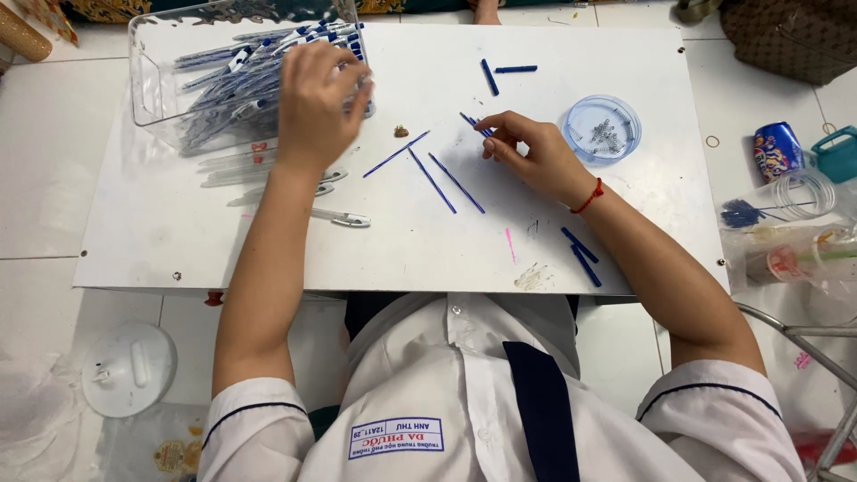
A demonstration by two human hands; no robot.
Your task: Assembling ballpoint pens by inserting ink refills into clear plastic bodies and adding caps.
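Between both hands lie three blue refills (434,174).

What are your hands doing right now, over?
Left hand reaching into the clear bin of pens. Right hand pinching a blue refill. More refills loose on the white board; nothing blocking.

One head camera looks steeply down from above the person's chest. It faces the white surface (625,223), close, both arms in view.

a low white table (625,71) stands on a pale tiled floor (45,178) under even light.
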